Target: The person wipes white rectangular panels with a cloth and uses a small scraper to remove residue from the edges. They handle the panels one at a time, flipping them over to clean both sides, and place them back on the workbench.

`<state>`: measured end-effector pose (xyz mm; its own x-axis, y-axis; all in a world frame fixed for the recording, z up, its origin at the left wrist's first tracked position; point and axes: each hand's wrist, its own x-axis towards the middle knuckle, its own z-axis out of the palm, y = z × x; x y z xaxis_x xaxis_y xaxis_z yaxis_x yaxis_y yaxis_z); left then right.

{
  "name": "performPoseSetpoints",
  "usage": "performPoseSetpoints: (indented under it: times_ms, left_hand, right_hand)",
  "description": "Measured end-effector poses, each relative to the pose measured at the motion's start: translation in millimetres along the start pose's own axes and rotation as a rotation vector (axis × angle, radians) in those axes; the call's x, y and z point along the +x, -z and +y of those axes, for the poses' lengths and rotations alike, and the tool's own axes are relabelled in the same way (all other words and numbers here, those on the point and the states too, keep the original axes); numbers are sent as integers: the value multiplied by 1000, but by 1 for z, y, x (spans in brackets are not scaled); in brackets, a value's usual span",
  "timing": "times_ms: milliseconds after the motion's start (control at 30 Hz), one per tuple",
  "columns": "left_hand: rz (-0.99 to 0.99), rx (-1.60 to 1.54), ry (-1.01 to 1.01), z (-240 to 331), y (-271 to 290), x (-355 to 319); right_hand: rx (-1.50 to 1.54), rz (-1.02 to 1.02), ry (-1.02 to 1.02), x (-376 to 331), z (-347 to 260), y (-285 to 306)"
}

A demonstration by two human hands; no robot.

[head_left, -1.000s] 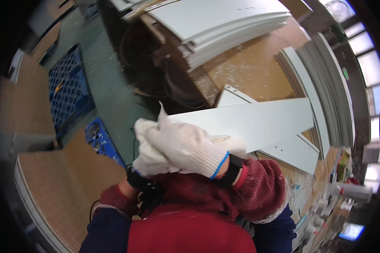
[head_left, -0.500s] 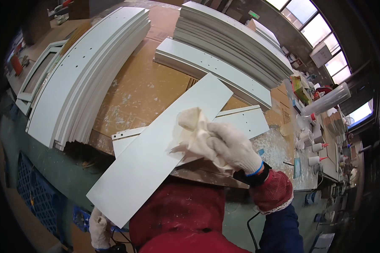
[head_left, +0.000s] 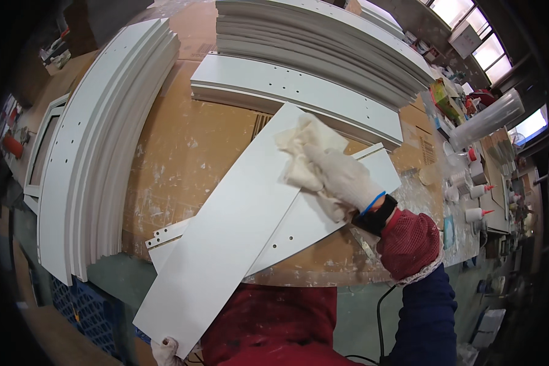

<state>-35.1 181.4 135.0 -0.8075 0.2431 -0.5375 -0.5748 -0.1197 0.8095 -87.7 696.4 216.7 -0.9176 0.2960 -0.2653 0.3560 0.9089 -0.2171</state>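
My right hand, in a white knit glove, presses a crumpled cream cloth onto the far end of a long white panel. That panel lies slantwise over a second white panel with small holes on the cardboard-covered workbench. My left hand, also gloved, grips the near corner of the long panel at the bottom edge of the view; only its fingers show.
A stack of curved white panels runs down the left. More stacked white panels lie at the back, with a drilled one in front. Glue bottles and clutter line the right edge. A blue crate sits below left.
My view has swung from the floor up over the bench. My right hand with the cloth has slid farther along the long panel. My left hand now holds the panel's near corner.
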Motion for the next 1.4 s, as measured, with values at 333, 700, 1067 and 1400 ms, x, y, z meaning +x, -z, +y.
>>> performPoseSetpoints:
  times_ms: [333,700,1067,1400]
  left_hand:
    - [241,-99,105,-10,18,-1]
    - [133,-2,27,0,12,13]
    - [192,29,14,-9,16,9]
    - [387,302,-538,-8,32,25]
  right_hand:
    - [-22,348,-227,1,89,26]
    - [32,-366,650,-5,-121,-17]
    - [-197,183,106,92,16,22]
    - [-12,719,-301,-7,237,40]
